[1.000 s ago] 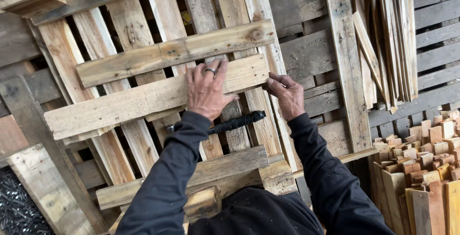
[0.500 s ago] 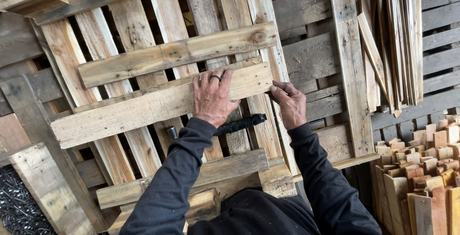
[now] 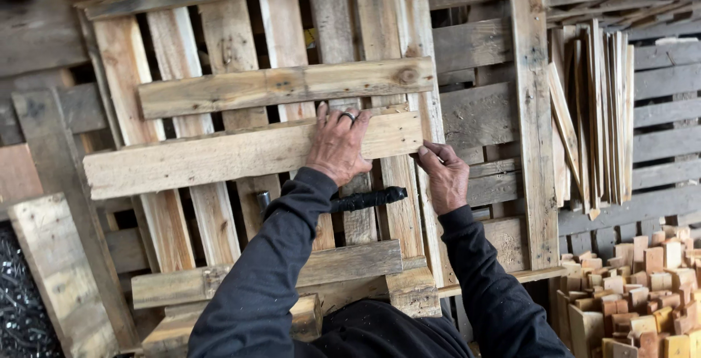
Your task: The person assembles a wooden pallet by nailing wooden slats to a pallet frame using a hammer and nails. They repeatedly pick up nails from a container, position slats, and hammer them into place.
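My left hand lies flat, fingers spread, on a loose pale wooden board that rests crosswise on a wooden pallet. A ring sits on one finger. My right hand grips the board's right end with its fingers curled at the lower corner. A black-handled tool lies on the pallet slats just below my left wrist, partly hidden by my dark sleeve. A second crosswise board sits just above the one I hold.
A bundle of thin wooden slats leans at the right. A crate of small wooden blocks stands at the lower right. Grey pallets lie beneath and behind. A dark pile of small metal pieces sits at the lower left.
Both hands have stayed on the board; my right hand shifted slightly up to the board's right end. The view has drifted a little.
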